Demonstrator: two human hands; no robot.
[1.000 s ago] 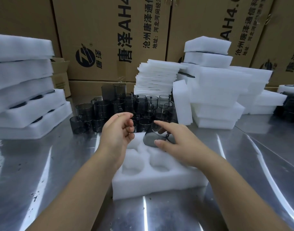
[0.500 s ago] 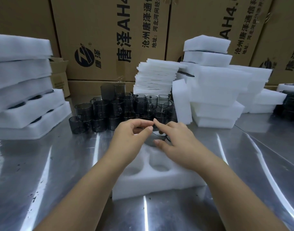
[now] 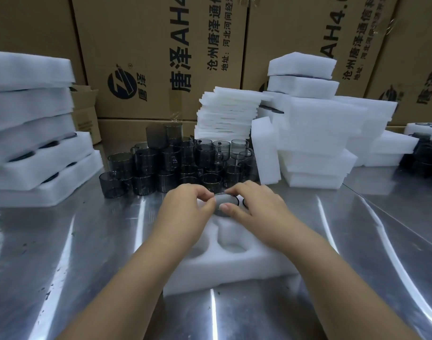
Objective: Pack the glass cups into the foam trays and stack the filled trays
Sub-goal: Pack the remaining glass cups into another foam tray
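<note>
One glass cup (image 3: 221, 201) in left hand (image 3: 185, 207) and right hand (image 3: 256, 204), above one tray (image 3: 234, 269)

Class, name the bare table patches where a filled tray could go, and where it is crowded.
Bare table: left of the foam tray, before the filled stack; also to its right. Crowded behind it: loose cups, foam piles.

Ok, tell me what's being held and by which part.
A grey glass cup, pinched between both hands by its wall: left hand on its left side, right hand on its right.
</note>
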